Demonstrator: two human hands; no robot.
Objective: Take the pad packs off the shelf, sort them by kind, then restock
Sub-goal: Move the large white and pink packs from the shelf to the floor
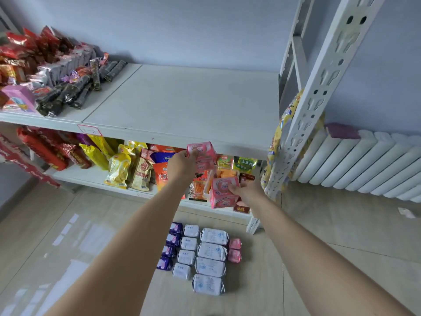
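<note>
left hand: fingers curled round pink packs, at the upper shelf front edge
right hand: grips lower pink packs, below that edge
floor: sorted packs in rows by kind

We see matt white painted metal in the shelf and its perforated upright, glossy plastic film on the pink pad packs, and polished reflective floor tiles.

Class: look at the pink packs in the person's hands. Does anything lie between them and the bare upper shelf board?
Nothing visible does. The left hand holds pink packs at the shelf's front edge; the right hand's pink packs sit lower.
</note>
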